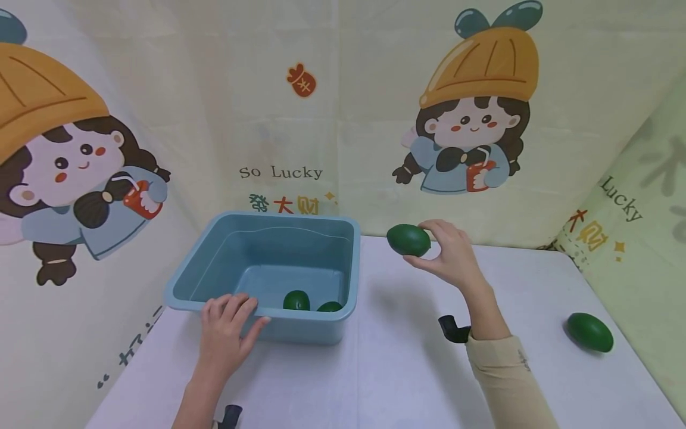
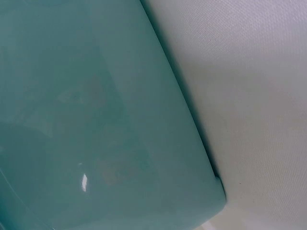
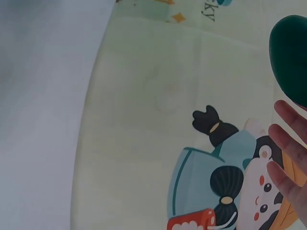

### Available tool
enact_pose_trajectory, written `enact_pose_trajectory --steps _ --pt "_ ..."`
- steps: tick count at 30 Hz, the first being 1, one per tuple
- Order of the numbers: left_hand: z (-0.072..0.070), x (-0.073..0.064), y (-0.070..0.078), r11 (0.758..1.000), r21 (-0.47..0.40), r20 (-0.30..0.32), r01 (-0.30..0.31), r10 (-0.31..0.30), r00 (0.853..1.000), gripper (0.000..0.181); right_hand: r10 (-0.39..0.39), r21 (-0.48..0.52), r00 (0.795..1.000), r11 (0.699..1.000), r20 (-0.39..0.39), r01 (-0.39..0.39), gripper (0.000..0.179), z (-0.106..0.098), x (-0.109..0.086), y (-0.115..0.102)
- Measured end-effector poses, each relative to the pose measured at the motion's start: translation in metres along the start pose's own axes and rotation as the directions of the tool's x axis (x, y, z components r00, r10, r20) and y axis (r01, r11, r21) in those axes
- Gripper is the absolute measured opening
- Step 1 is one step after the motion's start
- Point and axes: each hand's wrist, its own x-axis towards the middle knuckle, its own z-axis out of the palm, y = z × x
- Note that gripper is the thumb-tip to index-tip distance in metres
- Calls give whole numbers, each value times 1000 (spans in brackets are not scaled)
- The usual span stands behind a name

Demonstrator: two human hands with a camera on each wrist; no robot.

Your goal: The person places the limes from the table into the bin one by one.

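Note:
My right hand point(image 1: 450, 253) pinches a dark green oval fruit point(image 1: 408, 240) between thumb and fingers, raised over the table to the right of a blue plastic bin point(image 1: 351, 268). In the right wrist view that fruit point(image 3: 291, 57) shows at the right edge, with several fingertips point(image 3: 283, 179) below it. My left hand point(image 1: 227, 333) holds the bin's near rim, fingers over the edge and thumb against the outer front wall. Inside the bin lie two green fruits point(image 1: 296, 300), partly hidden by the front wall. The left wrist view shows the bin's outer side point(image 2: 120, 120) but no hand.
Another green fruit point(image 1: 589, 332) lies on the white-covered table point(image 1: 396, 369) at the far right. A patterned cloth point(image 1: 370, 119) with cartoon figures hangs behind the table and along its sides.

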Motion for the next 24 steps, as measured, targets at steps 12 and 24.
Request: enact_pose_trajectory --steps 12,24 --pt "0 -1 -1 1000 0 2 -1 1 1000 50 -60 36 998 998 34 58 60 16 22 -22" --pt "0 0 -1 1000 3 0 0 0 1000 51 -102 35 992 994 74 100 58 27 39 -39"
